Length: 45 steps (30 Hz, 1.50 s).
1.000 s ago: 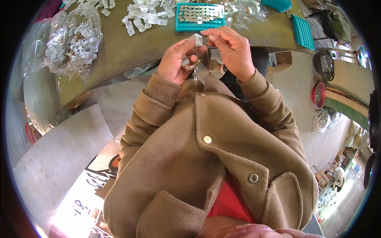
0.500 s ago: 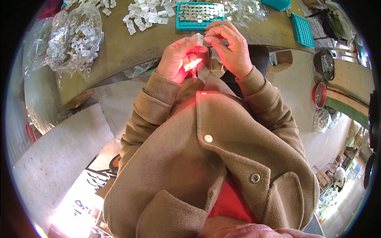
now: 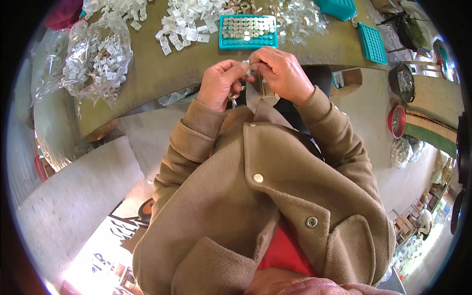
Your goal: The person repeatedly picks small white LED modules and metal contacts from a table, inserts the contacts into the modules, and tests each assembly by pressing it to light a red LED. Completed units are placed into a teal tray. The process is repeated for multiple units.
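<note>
My left hand point(image 3: 217, 84) is closed, holding a small white plastic case point(image 3: 247, 64) upright between thumb and forefinger. A little bundle of thin wire with small bulbs point(image 3: 234, 98) hangs below its curled fingers, unlit. The fingers of my right hand point(image 3: 284, 74) pinch the case's right side; anything smaller between them is hidden. Just beyond both hands, a teal tray point(image 3: 246, 46) on the table carries rows of round silver button cells point(image 3: 248, 27). Its nearest row of pockets holds none.
Loose white cases point(image 3: 189, 22) are heaped left of the tray. A clear bag point(image 3: 98, 64) of similar pieces lies farther left on the table point(image 3: 157, 64). Clear plastic pieces point(image 3: 300, 22) and another teal tray point(image 3: 372, 43) are at right; a red basin point(image 3: 396, 121) stands beyond.
The red glow at my left hand has gone out. My right hand has moved slightly down and its fingers have closed in on the white case.
</note>
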Motion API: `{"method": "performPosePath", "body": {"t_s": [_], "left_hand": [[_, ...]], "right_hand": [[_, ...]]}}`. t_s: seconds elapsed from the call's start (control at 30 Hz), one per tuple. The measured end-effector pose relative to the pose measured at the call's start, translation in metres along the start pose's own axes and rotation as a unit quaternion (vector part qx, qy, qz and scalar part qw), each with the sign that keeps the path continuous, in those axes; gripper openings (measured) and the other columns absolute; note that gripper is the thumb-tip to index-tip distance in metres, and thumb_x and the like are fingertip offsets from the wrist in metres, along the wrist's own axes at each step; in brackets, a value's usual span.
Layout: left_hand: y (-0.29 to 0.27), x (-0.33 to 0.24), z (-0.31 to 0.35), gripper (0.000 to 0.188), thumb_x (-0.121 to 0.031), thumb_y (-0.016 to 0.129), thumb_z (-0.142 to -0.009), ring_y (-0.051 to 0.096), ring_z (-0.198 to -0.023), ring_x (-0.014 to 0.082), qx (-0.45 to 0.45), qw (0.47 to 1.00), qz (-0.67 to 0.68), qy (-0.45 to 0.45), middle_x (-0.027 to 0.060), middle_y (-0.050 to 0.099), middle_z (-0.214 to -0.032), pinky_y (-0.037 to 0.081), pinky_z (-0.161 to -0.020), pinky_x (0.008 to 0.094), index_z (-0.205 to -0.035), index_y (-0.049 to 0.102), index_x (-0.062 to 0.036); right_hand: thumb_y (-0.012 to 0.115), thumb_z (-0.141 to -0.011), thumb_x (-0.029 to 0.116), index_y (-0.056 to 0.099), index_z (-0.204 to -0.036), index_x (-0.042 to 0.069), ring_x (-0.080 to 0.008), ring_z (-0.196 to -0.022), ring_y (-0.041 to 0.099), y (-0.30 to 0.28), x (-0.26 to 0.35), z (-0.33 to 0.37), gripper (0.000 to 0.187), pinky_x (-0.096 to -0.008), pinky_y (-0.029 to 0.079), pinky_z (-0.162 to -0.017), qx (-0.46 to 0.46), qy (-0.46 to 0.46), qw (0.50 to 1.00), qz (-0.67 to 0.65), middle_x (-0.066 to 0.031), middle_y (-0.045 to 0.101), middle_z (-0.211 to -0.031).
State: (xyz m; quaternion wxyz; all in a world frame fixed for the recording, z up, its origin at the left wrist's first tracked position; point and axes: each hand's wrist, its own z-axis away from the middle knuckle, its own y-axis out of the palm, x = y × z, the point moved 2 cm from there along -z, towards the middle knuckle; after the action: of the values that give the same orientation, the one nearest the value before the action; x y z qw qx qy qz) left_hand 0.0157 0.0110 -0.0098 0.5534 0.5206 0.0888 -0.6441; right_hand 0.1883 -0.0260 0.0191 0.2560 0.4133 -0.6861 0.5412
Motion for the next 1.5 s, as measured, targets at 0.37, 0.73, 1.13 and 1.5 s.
{"method": "performPosePath", "body": {"t_s": [0.37,0.73,1.13,1.5], "left_hand": [[-0.012,0.004,-0.007,0.018,-0.021,0.062,-0.094,0.048,-0.05,0.0008,0.028,0.98,0.186,-0.063,0.012,0.068,-0.083,0.039,-0.043,0.0154,-0.094,0.06,-0.0024],[-0.01,0.009,-0.009,0.016,-0.021,0.063,-0.094,0.047,-0.052,0.0007,0.042,0.997,-0.023,-0.064,0.0085,0.069,-0.08,0.035,-0.045,0.0149,-0.092,0.063,-0.0048],[-0.025,-0.093,0.024,0.023,-0.026,0.052,-0.101,0.042,-0.053,0.0012,-0.091,0.944,-0.11,0.299,0.0006,0.062,-0.076,0.03,-0.043,0.0157,-0.095,0.062,-0.0059],[-0.15,-0.196,0.047,0.059,-0.037,0.052,-0.099,0.044,-0.132,0.0247,-0.353,0.737,-0.277,0.505,0.0172,0.044,-0.145,0.036,-0.109,0.0353,-0.138,0.045,0.0074]], "right_hand": [[0.062,-0.087,0.005,0.061,-0.089,-0.001,-0.0225,-0.069,0.062,0.007,-0.007,-0.007,0.006,-0.0322,0.049,-0.065,0.01,0.06,0.992,-0.109,-0.0136,0.064,-0.078],[0.064,-0.082,0.006,0.064,-0.084,0.001,-0.0262,-0.069,0.063,-0.016,-0.014,-0.025,0.006,-0.0341,0.049,-0.063,0.195,0.016,0.98,-0.044,-0.014,0.065,-0.074],[0.065,-0.088,0.022,0.065,-0.103,0.007,-0.0316,-0.085,0.067,-0.049,-0.051,-0.105,0.021,-0.0381,0.05,-0.071,0.008,0.084,0.981,0.176,-0.0157,0.069,-0.095],[0.064,-0.085,0.022,0.065,-0.099,0.008,-0.0343,-0.086,0.066,-0.049,-0.097,-0.126,0.02,-0.0442,0.05,-0.075,0.088,0.043,0.958,0.271,-0.0125,0.07,-0.092]]}}
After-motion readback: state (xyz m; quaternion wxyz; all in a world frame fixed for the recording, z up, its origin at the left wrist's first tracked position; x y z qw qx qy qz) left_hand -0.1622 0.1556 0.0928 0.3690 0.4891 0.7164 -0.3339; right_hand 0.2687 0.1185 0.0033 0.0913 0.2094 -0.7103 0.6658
